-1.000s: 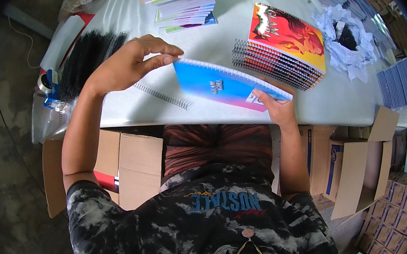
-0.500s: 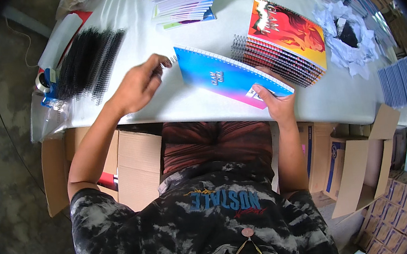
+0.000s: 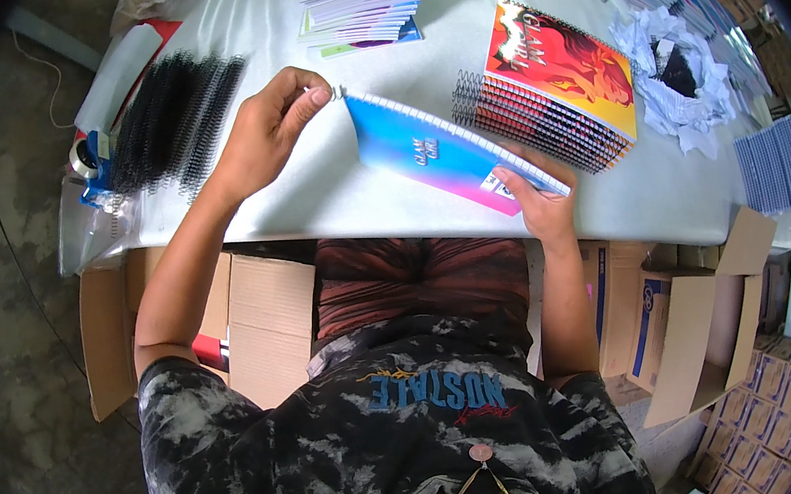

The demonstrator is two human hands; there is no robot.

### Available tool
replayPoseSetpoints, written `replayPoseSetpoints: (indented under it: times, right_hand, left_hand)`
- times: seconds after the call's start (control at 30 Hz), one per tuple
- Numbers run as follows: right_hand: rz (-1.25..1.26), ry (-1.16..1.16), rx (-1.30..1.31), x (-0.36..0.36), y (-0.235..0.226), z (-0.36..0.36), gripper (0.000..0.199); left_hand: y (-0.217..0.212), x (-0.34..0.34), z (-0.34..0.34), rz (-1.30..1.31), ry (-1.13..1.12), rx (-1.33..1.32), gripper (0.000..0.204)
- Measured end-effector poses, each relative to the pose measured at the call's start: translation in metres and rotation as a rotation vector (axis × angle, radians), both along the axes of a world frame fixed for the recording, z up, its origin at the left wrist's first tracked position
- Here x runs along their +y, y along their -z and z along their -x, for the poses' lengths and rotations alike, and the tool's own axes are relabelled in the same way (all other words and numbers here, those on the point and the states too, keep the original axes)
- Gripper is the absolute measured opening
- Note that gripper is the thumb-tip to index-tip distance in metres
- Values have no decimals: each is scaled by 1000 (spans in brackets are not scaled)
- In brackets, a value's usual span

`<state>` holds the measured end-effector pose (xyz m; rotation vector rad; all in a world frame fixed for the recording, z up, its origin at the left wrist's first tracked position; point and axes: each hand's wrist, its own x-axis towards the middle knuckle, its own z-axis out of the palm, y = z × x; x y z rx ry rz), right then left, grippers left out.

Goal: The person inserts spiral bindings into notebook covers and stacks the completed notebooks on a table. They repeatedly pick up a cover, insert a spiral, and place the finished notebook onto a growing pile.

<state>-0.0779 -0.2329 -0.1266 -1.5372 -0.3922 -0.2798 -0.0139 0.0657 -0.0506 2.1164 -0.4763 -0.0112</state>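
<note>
A blue-and-pink notebook (image 3: 388,140) is held tilted above the near part of the table. My right hand (image 3: 546,200) grips its lower right end, thumb on the front cover and fingers mostly hidden behind. Along the upper edge runs a row of binding holes with a wire spiral in it. The spiral's end (image 3: 339,91) sticks out past the left corner, and my left hand (image 3: 271,134) pinches it between thumb and forefinger. Right of the notebook stands a stack of spiral-bound notebooks (image 3: 556,72) with red and yellow covers.
Loose black spirals (image 3: 172,126) lie in a pile at the left, by a blue tape dispenser (image 3: 95,174). Unbound notebooks (image 3: 359,12) are stacked at the back. Crumpled white paper (image 3: 705,95) holds dark pieces at the right. Open cartons (image 3: 272,315) stand below the table edge.
My left hand has moved slightly right and up, its fingers closing on the spiral's end. The notebook has tipped a little, showing less of its cover. My right hand keeps its grip.
</note>
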Motion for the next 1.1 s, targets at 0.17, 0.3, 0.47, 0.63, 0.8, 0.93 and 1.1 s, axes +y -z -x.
replayPoseSetpoints:
  times: [0.17,0.3,0.47,0.63,0.8,0.93,1.1]
  right_hand:
    - [46,-31,-39,0,-3,0,25]
    - [-61,-1,24,1,6,2,24]
    - [83,-6,-66,4,4,1,26]
    - [137,-8,-180,12,2,1,29]
    - [161,-54,-306,12,7,1,31]
    - [150,-38,-328,17,6,1,30]
    - [143,1,-377,23,8,2,30]
  left_hand:
    - [-13,6,-11,80,202,21,15]
    - [-31,-4,-13,-285,315,-355,17]
    - [-47,-7,-14,-647,288,-358,24]
    - [-43,-18,-6,-654,182,-752,20]
    - [-57,-21,-1,-880,216,-580,25]
    - [-53,-16,3,-813,231,-696,28]
    - [-17,-20,5,-626,-286,-1162,83]
